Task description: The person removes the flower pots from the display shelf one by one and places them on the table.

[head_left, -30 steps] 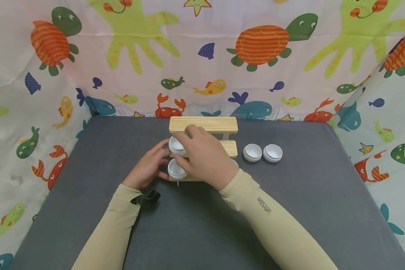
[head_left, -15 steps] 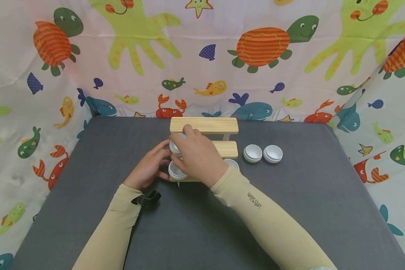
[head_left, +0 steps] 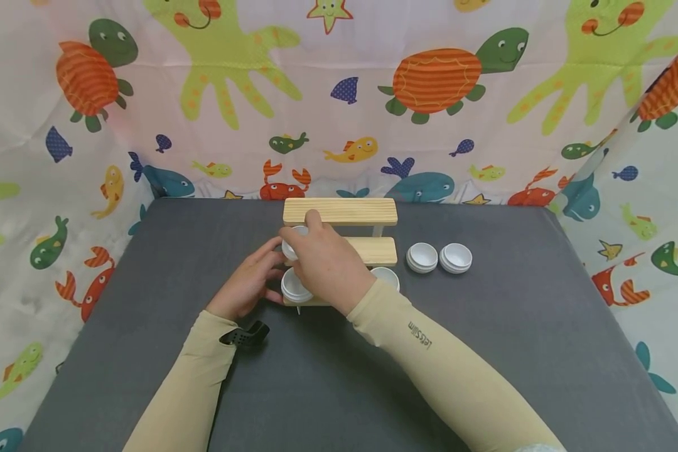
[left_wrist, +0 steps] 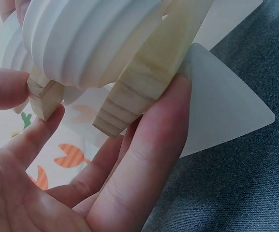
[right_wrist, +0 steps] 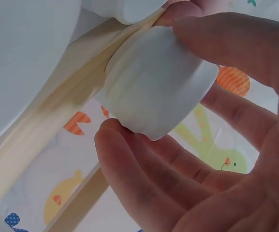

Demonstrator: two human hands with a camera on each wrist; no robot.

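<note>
A three-tier wooden display stand (head_left: pixel 340 211) with translucent side supports stands on the grey cloth. My left hand (head_left: pixel 247 285) holds its left end; in the left wrist view, thumb and finger pinch the middle board's end (left_wrist: pixel 45 96), and another finger touches the lower board (left_wrist: pixel 134 92). Between thumb and fingers, my right hand (head_left: pixel 333 267) grips a small white ribbed bowl (right_wrist: pixel 158 82) at the middle board's left end. Below it, another white bowl (head_left: pixel 295 285) sits on the lower board's left end. A further bowl (head_left: pixel 387 277) is at that board's right, partly behind the right wrist.
Two more white bowls, a nearer-left one (head_left: pixel 422 257) and one beside it (head_left: pixel 456 258), stand on the grey cloth (head_left: pixel 520 326) right of the stand. A patterned sea-animal curtain (head_left: pixel 316 113) hangs behind and along both sides.
My right hand has shifted slightly left, holding the bowl at the middle board's left end. More of the lower right bowl shows now. The left hand has kept its place.
</note>
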